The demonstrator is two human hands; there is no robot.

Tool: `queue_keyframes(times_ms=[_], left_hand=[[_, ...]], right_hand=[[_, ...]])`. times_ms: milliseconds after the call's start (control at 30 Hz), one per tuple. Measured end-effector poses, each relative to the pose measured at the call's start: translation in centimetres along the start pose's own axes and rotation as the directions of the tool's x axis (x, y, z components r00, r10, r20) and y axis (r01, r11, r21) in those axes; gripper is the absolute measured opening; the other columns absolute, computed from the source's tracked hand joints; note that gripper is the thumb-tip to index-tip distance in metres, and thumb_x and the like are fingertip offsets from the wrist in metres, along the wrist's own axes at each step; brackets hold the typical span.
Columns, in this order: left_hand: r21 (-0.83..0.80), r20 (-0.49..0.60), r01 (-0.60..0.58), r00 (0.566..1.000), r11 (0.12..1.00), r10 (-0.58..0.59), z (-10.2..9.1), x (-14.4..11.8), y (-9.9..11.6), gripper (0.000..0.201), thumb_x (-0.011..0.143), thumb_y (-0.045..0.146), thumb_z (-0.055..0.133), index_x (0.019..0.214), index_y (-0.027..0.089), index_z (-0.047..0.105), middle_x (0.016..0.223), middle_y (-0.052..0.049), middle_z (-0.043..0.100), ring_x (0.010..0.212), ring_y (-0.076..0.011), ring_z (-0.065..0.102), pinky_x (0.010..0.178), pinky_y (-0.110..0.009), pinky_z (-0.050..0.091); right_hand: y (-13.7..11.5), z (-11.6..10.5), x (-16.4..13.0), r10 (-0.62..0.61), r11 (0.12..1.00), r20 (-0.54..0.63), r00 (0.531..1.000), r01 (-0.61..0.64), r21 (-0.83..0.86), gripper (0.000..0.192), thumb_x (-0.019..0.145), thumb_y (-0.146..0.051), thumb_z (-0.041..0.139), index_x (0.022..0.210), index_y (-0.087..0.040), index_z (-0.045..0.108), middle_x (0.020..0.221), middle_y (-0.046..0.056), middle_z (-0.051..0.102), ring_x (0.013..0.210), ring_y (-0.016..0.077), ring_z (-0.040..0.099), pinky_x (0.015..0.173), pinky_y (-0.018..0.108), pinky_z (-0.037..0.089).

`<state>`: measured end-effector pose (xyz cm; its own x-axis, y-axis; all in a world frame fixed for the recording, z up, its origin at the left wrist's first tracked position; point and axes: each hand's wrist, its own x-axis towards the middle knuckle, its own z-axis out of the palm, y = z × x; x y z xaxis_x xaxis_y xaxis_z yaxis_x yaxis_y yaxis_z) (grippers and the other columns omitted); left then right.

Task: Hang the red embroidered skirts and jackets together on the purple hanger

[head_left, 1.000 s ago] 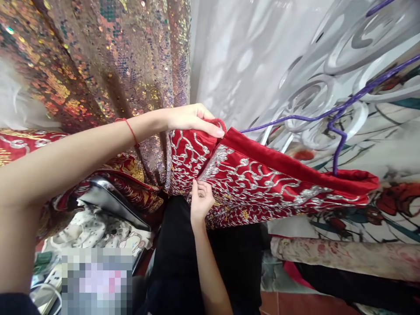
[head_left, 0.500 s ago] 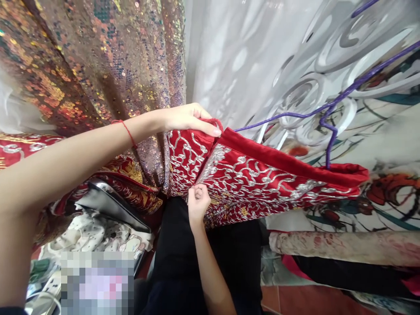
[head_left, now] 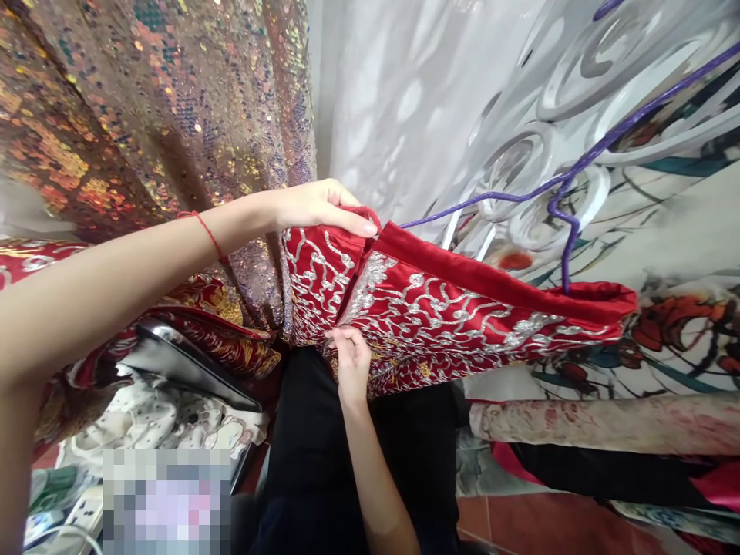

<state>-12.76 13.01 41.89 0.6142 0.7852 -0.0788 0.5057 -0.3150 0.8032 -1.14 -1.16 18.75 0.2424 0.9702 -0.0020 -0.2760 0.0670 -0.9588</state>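
Observation:
A red garment with silver embroidery hangs from a purple wire hanger. My left hand reaches in from the left and grips the garment's top edge where the hanger enters it. A red thread circles that wrist. My right hand comes up from below and pinches the embroidered front near its lower edge.
Sequined fabric hangs at the upper left, a white curtain behind the garment. A white scrolled metal grille and printed floral cloth fill the right. A floral fabric roll lies lower right; black cloth hangs below.
My right hand has shifted slightly along the garment's front, its fingers closing into a pinch. The left hand keeps its grip. The whole scene drifts a little to the left.

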Motion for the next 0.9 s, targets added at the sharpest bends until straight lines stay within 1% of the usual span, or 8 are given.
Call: queue_keyframes(times_ms=[100,167,400,533,633,767,833,900], left_hand=[[0.0,-0.001,-0.014,1.0,1.0,0.014,0.0,0.1,-0.1,0.037,0.072,0.055,0.077,0.074,0.018,0.078,0.059,-0.004,0.058,0.065,-0.0174,0.06,0.06,-0.033,0.047],[0.004,-0.011,-0.027,1.0,1.0,0.027,0.0,0.1,-0.2,0.037,0.072,0.056,0.078,0.075,0.018,0.078,0.06,-0.003,0.058,0.066,-0.0173,0.061,0.061,-0.034,0.048],[-0.118,0.095,0.005,0.995,0.993,0.006,-0.1,0.1,-0.3,0.042,0.069,0.057,0.08,0.084,0.018,0.08,0.063,-0.003,0.063,0.069,-0.0171,0.064,0.066,-0.032,0.05],[-0.172,0.147,0.034,0.989,0.984,-0.009,0.0,0.0,-0.3,0.043,0.068,0.056,0.08,0.092,0.02,0.081,0.068,-0.003,0.067,0.074,-0.0178,0.067,0.07,-0.031,0.052],[-0.172,0.172,0.039,0.985,0.984,-0.01,0.0,0.1,-0.4,0.044,0.07,0.056,0.078,0.097,0.021,0.081,0.07,-0.002,0.07,0.077,-0.0187,0.068,0.071,-0.031,0.053],[-0.173,0.169,0.031,0.986,0.984,-0.001,0.0,0.2,-0.6,0.04,0.072,0.054,0.077,0.095,0.021,0.081,0.07,-0.003,0.07,0.078,-0.0198,0.069,0.071,-0.032,0.053],[-0.172,0.161,0.026,0.987,0.985,0.002,0.0,0.2,-0.5,0.039,0.073,0.054,0.077,0.093,0.021,0.081,0.07,-0.004,0.07,0.079,-0.0203,0.069,0.071,-0.033,0.053],[-0.164,0.155,0.016,0.988,0.986,0.01,0.1,0.2,-0.5,0.038,0.073,0.053,0.076,0.092,0.021,0.081,0.071,-0.004,0.071,0.081,-0.0208,0.069,0.072,-0.033,0.053]], right_hand=[[0.1,-0.1,0.1,0.009,0.998,-0.009,1.0,-0.009,0.057,0.027,0.08,-0.042,0.07,0.071,-0.019,0.059,0.087,0.004,0.065,0.093,0.0213,0.071,0.089,0.034,0.054],[0.2,-0.2,0.2,0.018,0.996,-0.005,1.0,-0.018,0.088,0.026,0.08,-0.04,0.071,0.071,-0.018,0.06,0.086,0.003,0.065,0.095,0.0218,0.071,0.093,0.035,0.053],[0.4,-0.4,0.2,-0.005,0.997,-0.008,1.0,0.006,0.083,0.023,0.077,-0.04,0.075,0.076,-0.018,0.069,0.084,0.003,0.068,0.082,0.0167,0.067,0.083,0.032,0.054],[0.5,0.1,0.2,0.086,0.98,-0.065,0.994,-0.073,0.187,0.027,0.069,-0.043,0.078,0.076,-0.018,0.069,0.083,0.004,0.072,0.086,0.0198,0.068,0.088,0.036,0.053],[0.1,0.5,0.2,0.162,0.958,-0.137,0.977,-0.122,0.259,0.028,0.067,-0.044,0.078,0.072,-0.019,0.065,0.078,0.003,0.071,0.081,0.0176,0.067,0.082,0.033,0.053],[-1.3,0.6,-0.3,0.104,0.988,-0.123,0.987,-0.089,0.123,0.024,0.076,-0.041,0.073,0.075,-0.017,0.069,0.066,-0.001,0.065,0.064,0.0115,0.058,0.065,0.026,0.047],[-1.8,0.5,-0.6,0.064,0.997,-0.113,0.991,-0.058,0.059,0.025,0.08,-0.042,0.069,0.078,-0.017,0.07,0.072,0.002,0.071,0.068,0.0133,0.062,0.066,0.027,0.048],[-2.0,0.5,-0.8,0.07,0.996,-0.135,0.988,-0.061,0.065,0.026,0.079,-0.042,0.069,0.08,-0.017,0.071,0.085,0.007,0.077,0.081,0.0181,0.07,0.076,0.031,0.053]])
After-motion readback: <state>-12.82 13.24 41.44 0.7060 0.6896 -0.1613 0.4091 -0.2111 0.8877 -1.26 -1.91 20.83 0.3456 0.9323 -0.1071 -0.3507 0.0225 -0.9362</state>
